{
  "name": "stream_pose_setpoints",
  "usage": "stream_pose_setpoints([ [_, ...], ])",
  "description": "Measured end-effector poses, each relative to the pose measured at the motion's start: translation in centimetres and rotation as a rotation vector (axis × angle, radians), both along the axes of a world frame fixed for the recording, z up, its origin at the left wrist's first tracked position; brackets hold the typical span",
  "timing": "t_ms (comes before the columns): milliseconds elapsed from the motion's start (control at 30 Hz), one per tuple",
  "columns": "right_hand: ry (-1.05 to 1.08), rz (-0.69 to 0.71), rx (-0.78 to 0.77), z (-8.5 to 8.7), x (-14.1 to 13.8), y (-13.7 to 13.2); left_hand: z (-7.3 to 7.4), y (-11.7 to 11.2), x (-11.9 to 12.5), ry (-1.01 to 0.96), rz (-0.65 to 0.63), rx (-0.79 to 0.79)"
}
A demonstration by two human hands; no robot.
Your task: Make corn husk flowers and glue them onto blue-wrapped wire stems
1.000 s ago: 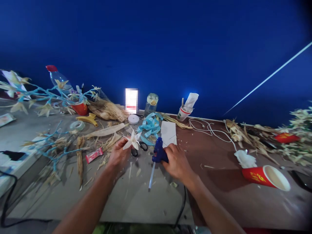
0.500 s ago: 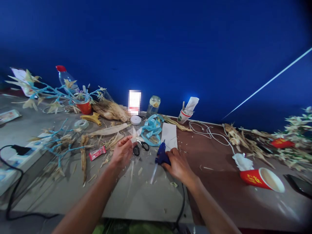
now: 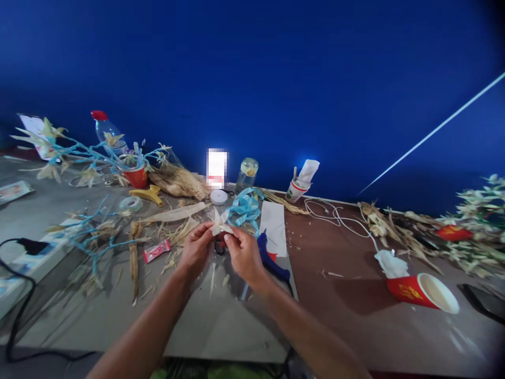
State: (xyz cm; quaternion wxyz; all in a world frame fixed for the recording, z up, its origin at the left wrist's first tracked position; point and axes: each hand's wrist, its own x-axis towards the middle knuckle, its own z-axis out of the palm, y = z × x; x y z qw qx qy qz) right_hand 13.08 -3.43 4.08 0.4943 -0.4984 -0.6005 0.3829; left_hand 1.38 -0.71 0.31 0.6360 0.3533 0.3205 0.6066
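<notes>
A small pale flower of dried husk (image 3: 221, 222) is pinched between the fingertips of both hands, near the middle of the table. My left hand (image 3: 198, 245) grips its left side, and my right hand (image 3: 245, 253) closes on its right side. Just right of my right hand lies a blue hot glue gun (image 3: 278, 267), its nozzle over a white sheet of paper (image 3: 273, 218). Partly hidden behind my fingers are scissors (image 3: 219, 248). Beyond the flower sits a heap of light blue ribbon (image 3: 245, 206), with a white ribbon roll (image 3: 218, 197) to its left.
Blue-wrapped branches with husk flowers stand in a red cup (image 3: 135, 176) at the back left. A power strip (image 3: 35, 276) lies at left. On the right are a tipped red paper cup (image 3: 412, 292), a white cable (image 3: 339, 216) and dried husks (image 3: 389, 226).
My right hand has let go of the glue gun, which now rests on the table. It has moved left and taken hold of the husk flower alongside my left hand.
</notes>
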Motion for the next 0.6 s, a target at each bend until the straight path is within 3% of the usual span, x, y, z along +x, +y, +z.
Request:
stream_pose_setpoints([
  [267,-0.002,-0.040,0.082,-0.7,-0.5,-1.0,0.2,-0.3,0.0,0.399,0.223,0.165],
  [600,0.081,-0.008,0.139,-1.7,-1.1,-1.3,0.4,-0.5,0.2,0.584,0.342,0.251],
])
